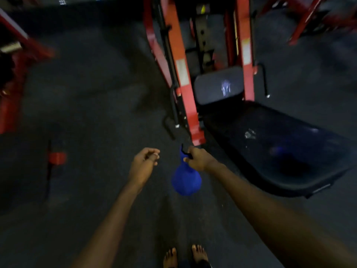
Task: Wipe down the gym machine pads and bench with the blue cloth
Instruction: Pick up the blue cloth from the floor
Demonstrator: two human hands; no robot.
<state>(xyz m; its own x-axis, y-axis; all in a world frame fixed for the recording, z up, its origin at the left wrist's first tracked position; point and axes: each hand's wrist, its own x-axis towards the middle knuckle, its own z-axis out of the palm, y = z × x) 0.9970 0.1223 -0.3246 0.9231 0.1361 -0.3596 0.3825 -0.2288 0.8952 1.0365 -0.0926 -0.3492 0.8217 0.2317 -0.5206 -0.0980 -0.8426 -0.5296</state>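
My right hand point(197, 159) grips the neck of a blue spray bottle point(186, 180) with a black trigger head; its round body hangs below my fist. My left hand point(144, 163) hovers beside it, fingers loosely curled and holding nothing I can make out. Ahead and to the right stands the red gym machine point(185, 74). Its dark back pad point(208, 93) carries a white foamy patch point(226, 88). The black bench seat point(280, 151) stretches towards me on the right, with another white patch point(250, 134). The frame is blurred, and no separate blue cloth shows.
Dark rubber floor point(96, 93) fills the left and middle. Another red machine frame point(11, 78) stands at the far left, and a small red bracket point(57, 157) sits low on the floor. A black handle bar point(264, 80) juts out right of the back pad. My bare feet point(185, 256) show at the bottom.
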